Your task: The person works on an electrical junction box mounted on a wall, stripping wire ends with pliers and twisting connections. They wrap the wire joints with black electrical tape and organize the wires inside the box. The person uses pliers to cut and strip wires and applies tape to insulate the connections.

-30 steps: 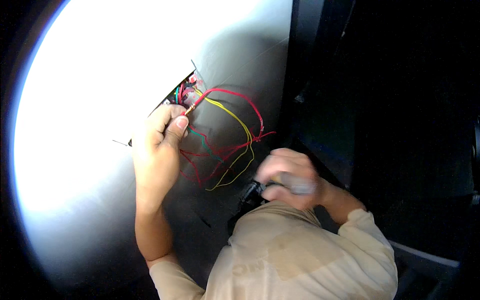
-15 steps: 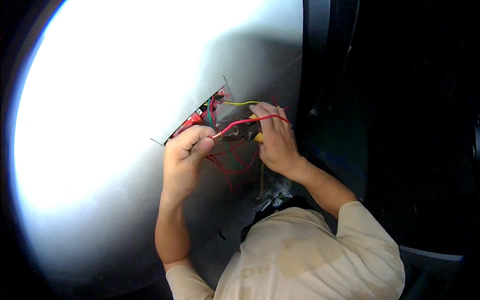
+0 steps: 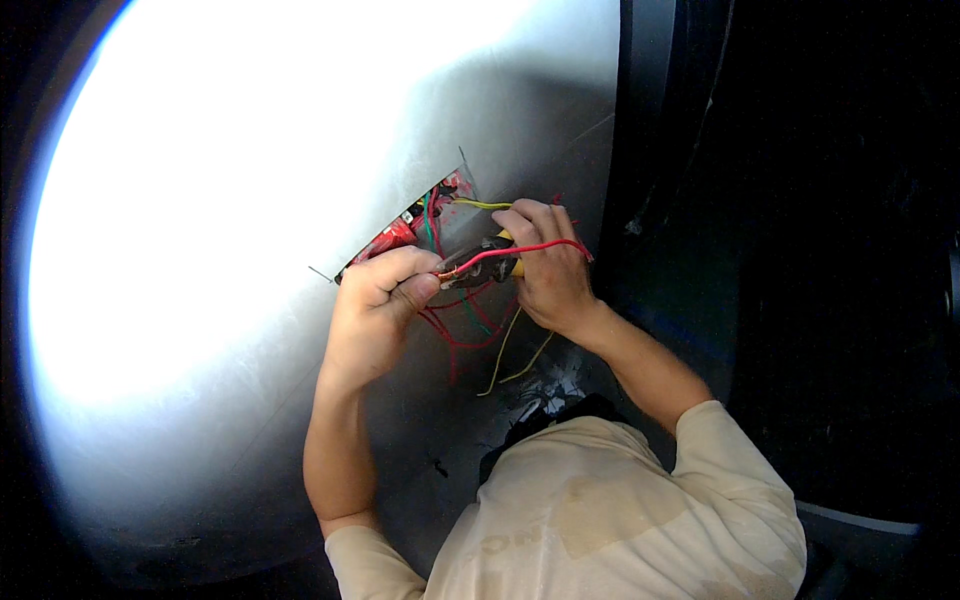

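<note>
My left hand (image 3: pixel 372 305) pinches a red wire (image 3: pixel 540 245) between thumb and forefinger, at a stretch where bare copper shows. The wire's loose end arches over to the right, across the fingers of the other hand. My right hand (image 3: pixel 556 282) is closed round pliers (image 3: pixel 482 262) with black jaws and yellow handles. The jaws point left and lie at the copper beside my left fingertips; whether they bite on it I cannot tell. Just beyond the hands, a box recessed in the wall (image 3: pixel 392 238) shows a red inside with red and green wires coming out.
Red wires (image 3: pixel 485 343) hang in loops below the hands. Thin yellow wires (image 3: pixel 497 365) dangle beneath my right hand, and a yellow wire (image 3: pixel 485 204) runs from the box. A pale wall (image 3: pixel 250 250) glares on the left; a dark frame edge (image 3: pixel 640 90) stands at the right.
The pliers' jaws have come closer to my left fingertips and the copper. The yellow wire ends below my right hand now hang apart in plain sight. The view has shifted slightly.
</note>
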A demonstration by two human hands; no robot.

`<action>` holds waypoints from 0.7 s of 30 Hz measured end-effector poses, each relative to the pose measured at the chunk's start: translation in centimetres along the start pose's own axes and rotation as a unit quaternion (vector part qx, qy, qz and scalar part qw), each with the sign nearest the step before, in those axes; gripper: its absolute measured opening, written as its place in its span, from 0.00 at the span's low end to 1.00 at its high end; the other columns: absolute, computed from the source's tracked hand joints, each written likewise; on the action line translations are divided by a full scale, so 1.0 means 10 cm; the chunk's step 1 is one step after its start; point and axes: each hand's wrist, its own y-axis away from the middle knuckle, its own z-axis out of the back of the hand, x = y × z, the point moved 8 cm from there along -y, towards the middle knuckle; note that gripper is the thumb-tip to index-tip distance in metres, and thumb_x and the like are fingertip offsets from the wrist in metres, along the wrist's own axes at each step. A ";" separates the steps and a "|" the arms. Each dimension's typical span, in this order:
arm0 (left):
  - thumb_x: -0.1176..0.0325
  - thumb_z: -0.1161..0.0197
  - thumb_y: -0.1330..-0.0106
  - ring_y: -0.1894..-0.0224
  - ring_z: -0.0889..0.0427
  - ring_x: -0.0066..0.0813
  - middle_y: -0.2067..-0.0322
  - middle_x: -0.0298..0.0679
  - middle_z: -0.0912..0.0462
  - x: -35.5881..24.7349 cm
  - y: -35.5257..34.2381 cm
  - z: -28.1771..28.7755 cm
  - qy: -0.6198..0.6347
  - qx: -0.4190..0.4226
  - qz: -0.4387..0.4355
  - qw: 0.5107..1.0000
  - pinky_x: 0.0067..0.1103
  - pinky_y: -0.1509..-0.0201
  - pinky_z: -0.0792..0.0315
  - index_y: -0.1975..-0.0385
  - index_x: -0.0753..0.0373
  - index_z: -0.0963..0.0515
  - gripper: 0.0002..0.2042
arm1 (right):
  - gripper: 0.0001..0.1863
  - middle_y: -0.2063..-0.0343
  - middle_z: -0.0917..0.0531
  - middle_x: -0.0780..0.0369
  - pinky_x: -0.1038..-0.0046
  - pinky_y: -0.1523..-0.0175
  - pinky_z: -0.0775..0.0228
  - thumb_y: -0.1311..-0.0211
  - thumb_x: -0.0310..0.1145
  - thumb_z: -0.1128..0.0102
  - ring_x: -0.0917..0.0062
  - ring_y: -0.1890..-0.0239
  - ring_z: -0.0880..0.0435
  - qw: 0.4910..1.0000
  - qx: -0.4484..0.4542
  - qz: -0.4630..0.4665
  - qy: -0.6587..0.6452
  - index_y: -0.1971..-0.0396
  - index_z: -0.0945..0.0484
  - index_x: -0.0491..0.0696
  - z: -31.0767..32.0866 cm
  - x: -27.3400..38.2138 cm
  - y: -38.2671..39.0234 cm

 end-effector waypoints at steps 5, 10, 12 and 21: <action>0.81 0.37 0.30 0.63 0.21 0.27 0.68 0.38 0.18 0.09 -0.05 0.05 -0.022 -0.004 -0.010 1.000 0.24 0.57 0.27 0.58 0.70 0.17 0.05 | 0.25 0.53 0.20 0.52 0.52 0.50 0.27 0.48 0.24 0.36 0.51 0.54 0.20 0.997 0.072 -0.016 0.005 0.46 0.25 0.46 -0.10 -0.02 0.04; 0.80 0.32 0.43 0.67 0.17 0.40 0.66 0.45 0.17 -0.03 -0.04 -0.09 -0.284 -0.051 -0.157 0.945 0.31 0.65 0.25 0.62 0.68 0.17 0.09 | 0.15 0.69 0.19 0.54 0.54 0.55 0.26 0.35 0.36 0.31 0.52 0.62 0.16 0.947 0.259 -0.153 -0.115 0.56 0.24 0.45 -0.15 0.02 0.30; 0.78 0.31 0.51 0.68 0.18 0.44 0.69 0.46 0.19 0.02 -0.02 -0.25 -0.375 -0.090 -0.192 0.903 0.34 0.66 0.25 0.64 0.66 0.18 0.13 | 0.15 0.73 0.20 0.56 0.56 0.57 0.26 0.29 0.42 0.34 0.57 0.65 0.17 0.892 0.334 -0.230 -0.201 0.59 0.24 0.46 -0.16 0.04 0.52; 0.66 0.31 0.59 0.69 0.20 0.42 0.72 0.41 0.23 0.32 0.00 -0.65 -0.546 -0.122 -0.296 0.774 0.35 0.68 0.28 0.66 0.64 0.18 0.17 | 0.17 0.72 0.19 0.67 0.79 0.77 0.41 0.21 0.47 0.41 0.86 0.82 0.33 0.393 0.517 -0.579 -0.493 0.64 0.21 0.48 0.02 0.18 0.66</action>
